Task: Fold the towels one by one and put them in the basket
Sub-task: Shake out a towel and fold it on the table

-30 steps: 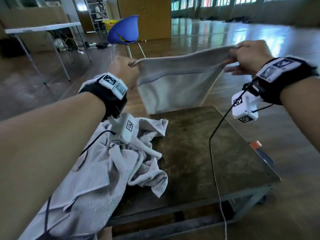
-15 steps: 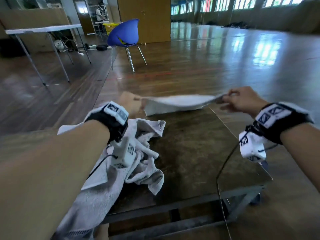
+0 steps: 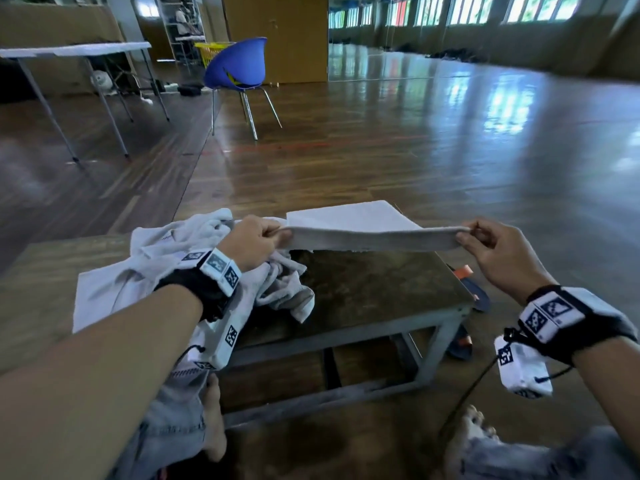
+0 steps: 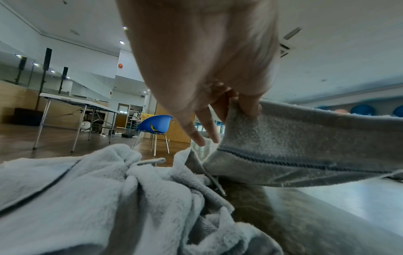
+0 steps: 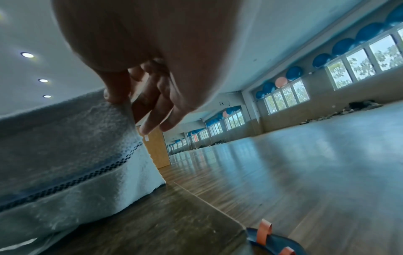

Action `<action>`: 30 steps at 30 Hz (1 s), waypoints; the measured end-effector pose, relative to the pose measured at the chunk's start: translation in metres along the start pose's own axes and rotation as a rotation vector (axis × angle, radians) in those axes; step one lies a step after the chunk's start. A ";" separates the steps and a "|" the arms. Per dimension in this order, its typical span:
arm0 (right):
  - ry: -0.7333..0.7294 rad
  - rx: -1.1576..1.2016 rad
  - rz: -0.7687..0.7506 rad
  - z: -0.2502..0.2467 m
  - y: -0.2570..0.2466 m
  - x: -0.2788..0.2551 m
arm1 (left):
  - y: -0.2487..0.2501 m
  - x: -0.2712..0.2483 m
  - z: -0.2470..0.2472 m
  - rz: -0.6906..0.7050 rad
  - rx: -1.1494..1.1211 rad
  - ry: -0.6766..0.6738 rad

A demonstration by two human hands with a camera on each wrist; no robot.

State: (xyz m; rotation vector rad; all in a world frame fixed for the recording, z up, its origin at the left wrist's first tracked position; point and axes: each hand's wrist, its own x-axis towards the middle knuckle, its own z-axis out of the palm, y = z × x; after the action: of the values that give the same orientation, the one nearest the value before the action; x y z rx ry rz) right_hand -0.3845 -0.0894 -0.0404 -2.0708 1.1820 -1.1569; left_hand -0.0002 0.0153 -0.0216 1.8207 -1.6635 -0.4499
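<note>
A grey-white towel point(image 3: 360, 226) is stretched between my two hands, its far part lying flat on the low dark table point(image 3: 374, 296). My left hand point(image 3: 258, 242) pinches the towel's near left corner point(image 4: 240, 110). My right hand point(image 3: 485, 239) pinches the near right corner point(image 5: 117, 107), thumb on top. The held edge hangs a little above the table, and a dark stitched band point(image 4: 283, 162) runs along it. A crumpled heap of more towels point(image 3: 166, 271) covers the table's left side under my left forearm. No basket close to the table shows.
A blue chair point(image 3: 239, 71) stands on the wood floor beyond the table, with a yellow crate point(image 3: 211, 51) behind it and a folding table point(image 3: 76, 53) at far left. Blue-and-orange sandals point(image 3: 471, 289) lie by the table's right edge. My bare feet point(image 3: 214, 420) rest under the table front.
My hands came down from chest height to just above the table and drew toward me. The towel went from hanging to lying with its far part flat on the table.
</note>
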 end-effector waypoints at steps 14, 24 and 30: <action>-0.173 -0.056 0.078 -0.052 -0.043 -0.090 | 0.047 -0.082 -0.013 -0.100 -0.121 -0.372; -0.204 -0.088 0.234 -0.043 -0.027 -0.098 | 0.046 -0.089 0.007 -0.210 -0.393 -0.390; -0.013 -0.266 0.247 -0.012 -0.005 -0.054 | 0.025 -0.027 0.035 -0.181 -0.108 0.038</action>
State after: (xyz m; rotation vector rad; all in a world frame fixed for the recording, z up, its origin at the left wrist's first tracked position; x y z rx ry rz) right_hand -0.4070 -0.0398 -0.0535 -2.0403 1.6071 -0.9097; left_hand -0.0451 0.0337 -0.0354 1.8947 -1.4273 -0.5674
